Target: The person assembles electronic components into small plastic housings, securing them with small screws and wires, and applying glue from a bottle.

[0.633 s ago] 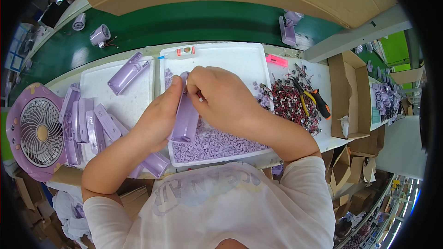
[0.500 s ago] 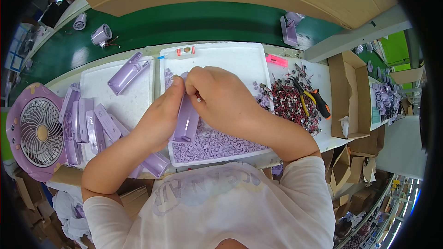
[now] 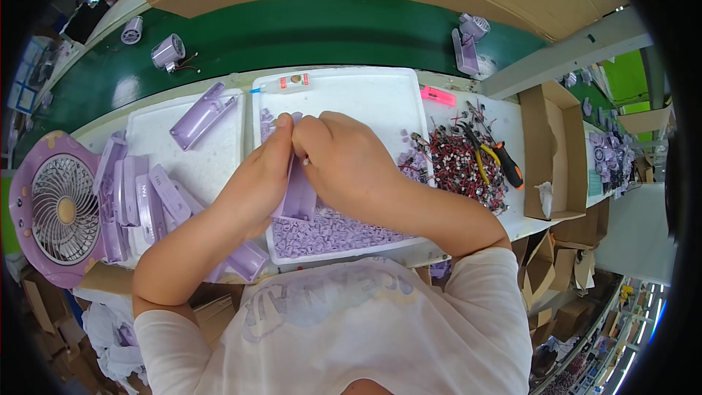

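My left hand is wrapped round a long, pale purple plastic housing, open on its upper side, and holds it tilted over the white tray. Closed at the housing's upper end, my right hand presses its fingers against the inside. A tiny pale tip shows below those fingers; what they pinch is mostly hidden. Under both hands, many small purple plastic pieces lie heaped in the tray. Another open housing rests on the white surface to the left.
Purple housings stand stacked beside a purple desk fan. A glue bottle lies at the tray's far edge. Right are wired connectors, pliers, a screwdriver and a cardboard box. Beyond runs a green conveyor belt carrying fan parts.
The purple housing has tilted, and my right hand has turned slightly, its fingers closer to my left thumb. On the green belt, the fan parts have shifted a little to the right.
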### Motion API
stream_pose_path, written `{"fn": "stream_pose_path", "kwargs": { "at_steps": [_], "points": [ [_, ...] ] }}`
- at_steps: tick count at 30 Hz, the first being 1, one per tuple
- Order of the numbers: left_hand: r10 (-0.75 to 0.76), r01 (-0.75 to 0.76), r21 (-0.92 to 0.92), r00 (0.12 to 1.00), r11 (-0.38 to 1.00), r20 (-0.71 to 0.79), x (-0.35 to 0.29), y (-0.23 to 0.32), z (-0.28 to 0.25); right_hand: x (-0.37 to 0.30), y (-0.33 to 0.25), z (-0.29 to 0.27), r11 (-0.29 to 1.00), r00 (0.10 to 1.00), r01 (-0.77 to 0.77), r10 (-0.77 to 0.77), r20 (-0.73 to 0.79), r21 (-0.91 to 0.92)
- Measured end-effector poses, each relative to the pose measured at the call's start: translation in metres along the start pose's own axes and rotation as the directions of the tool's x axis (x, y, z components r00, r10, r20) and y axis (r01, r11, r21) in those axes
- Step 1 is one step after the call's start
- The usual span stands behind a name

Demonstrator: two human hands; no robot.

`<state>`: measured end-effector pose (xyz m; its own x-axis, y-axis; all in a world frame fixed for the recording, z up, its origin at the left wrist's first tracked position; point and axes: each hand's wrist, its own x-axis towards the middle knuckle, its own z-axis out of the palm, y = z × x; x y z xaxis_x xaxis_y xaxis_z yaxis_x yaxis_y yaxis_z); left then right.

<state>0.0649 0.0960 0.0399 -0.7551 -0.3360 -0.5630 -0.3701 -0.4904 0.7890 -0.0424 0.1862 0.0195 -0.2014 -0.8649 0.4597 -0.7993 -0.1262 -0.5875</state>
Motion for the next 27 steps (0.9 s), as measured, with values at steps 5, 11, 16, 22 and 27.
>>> {"fn": "stream_pose_path", "kwargs": {
  "at_steps": [5, 11, 16, 22, 27],
  "points": [
    [-0.123, 0.126, -0.117, 0.992, 0.985, 0.027, 0.005, 0.002, -0.011, 0.008, 0.009, -0.007, 0.962, 0.975, -0.218, 0.209, 0.07, 0.165],
    [-0.09, 0.103, -0.146, 0.992, 0.984, 0.089, 0.005, -0.002, -0.014, 0.01, 0.011, -0.004, 0.982, 0.981, -0.172, 0.163, 0.106, 0.083],
    [-0.059, 0.056, -0.165, 0.998, 0.985, -0.014, 0.002, 0.004, -0.002, 0.005, 0.013, 0.007, 0.999, 1.0, 0.007, -0.008, 0.008, 0.048],
    [-0.079, 0.089, -0.162, 0.995, 0.983, 0.067, 0.009, -0.002, -0.014, 0.012, 0.018, -0.012, 0.98, 0.993, -0.111, 0.105, 0.044, 0.165],
    [-0.176, 0.217, -0.275, 0.971, 0.937, 0.165, 0.011, 0.001, -0.016, 0.01, 0.021, -0.025, 0.894, 0.94, -0.322, 0.262, 0.218, 0.313]
  ]
}}
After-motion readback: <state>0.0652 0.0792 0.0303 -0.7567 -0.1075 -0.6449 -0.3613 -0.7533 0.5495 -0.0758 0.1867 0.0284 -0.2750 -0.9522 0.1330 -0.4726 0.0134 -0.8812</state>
